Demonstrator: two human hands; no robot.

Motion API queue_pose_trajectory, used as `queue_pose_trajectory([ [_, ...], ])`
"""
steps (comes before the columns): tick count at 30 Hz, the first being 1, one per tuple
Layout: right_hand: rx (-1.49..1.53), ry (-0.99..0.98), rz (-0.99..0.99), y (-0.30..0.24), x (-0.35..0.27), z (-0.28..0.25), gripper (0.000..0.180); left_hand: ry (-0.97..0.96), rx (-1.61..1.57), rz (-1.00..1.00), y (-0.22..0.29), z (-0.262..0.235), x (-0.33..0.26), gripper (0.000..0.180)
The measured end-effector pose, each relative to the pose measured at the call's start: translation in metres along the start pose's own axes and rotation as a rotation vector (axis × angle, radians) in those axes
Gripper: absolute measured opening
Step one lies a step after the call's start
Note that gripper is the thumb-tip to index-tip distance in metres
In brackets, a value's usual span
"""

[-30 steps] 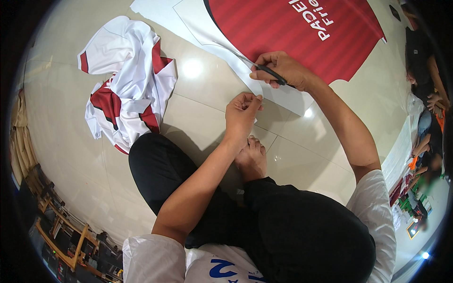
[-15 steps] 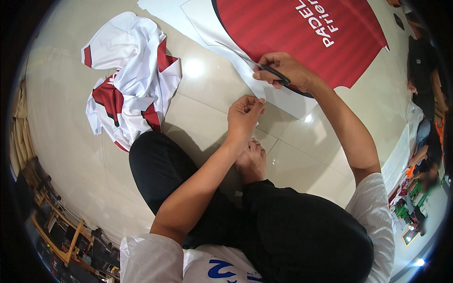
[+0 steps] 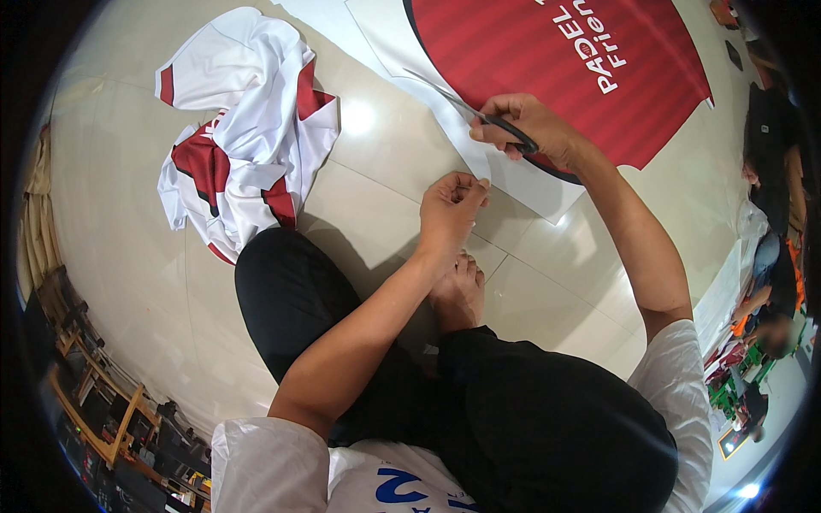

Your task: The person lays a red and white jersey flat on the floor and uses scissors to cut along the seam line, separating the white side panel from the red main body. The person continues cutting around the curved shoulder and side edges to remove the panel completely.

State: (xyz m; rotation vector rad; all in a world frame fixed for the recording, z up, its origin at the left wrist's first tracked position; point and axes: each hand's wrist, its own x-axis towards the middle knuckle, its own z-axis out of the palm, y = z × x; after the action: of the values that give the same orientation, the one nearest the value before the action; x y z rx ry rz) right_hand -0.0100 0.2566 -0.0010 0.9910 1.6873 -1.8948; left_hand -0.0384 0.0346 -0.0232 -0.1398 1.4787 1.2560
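Observation:
My right hand (image 3: 539,128) grips black-handled scissors (image 3: 516,135), fingers in the loops. Their blades are parted and point up and left over the white border (image 3: 466,137) of a fabric panel. The panel's printed part (image 3: 556,77) is red with faint darker stripes, white lettering and a black curved edge. Nearer to me, my left hand (image 3: 449,214) is closed in a pinch on the edge of the white strip, beside my bare foot. Its fingertips partly hide what they hold.
A crumpled heap of white and red fabric pieces (image 3: 256,145) lies on the glossy tiled floor (image 3: 376,184) to the left. Wooden and black furniture (image 3: 120,419) stands at the lower left. Other people (image 3: 774,154) are along the right rim, near white sheeting (image 3: 727,274).
The view has shifted slightly, so the panel and heap sit a little farther right. Both hands keep their grips, and the scissors stay parted at about the same place on the fabric.

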Motion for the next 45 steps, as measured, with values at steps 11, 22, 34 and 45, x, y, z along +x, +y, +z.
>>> queue_pose_trajectory([
  [11, -0.056, -0.024, 0.029, -0.01, 0.0, -0.002, 0.038, -0.003, 0.018, -0.022, 0.002, 0.0, -0.001, 0.022],
  [22, -0.064, -0.041, 0.008, -0.014, 0.008, -0.002, 0.04, -0.007, 0.019, -0.023, 0.0, -0.001, 0.0, 0.022],
  [34, -0.112, -0.054, 0.008, -0.025, 0.01, -0.002, 0.025, 0.01, 0.05, -0.027, 0.001, 0.0, -0.001, 0.023],
  [45, -0.146, -0.097, -0.002, -0.018, 0.023, -0.011, 0.03, -0.009, 0.044, -0.034, 0.003, -0.001, -0.002, 0.022],
])
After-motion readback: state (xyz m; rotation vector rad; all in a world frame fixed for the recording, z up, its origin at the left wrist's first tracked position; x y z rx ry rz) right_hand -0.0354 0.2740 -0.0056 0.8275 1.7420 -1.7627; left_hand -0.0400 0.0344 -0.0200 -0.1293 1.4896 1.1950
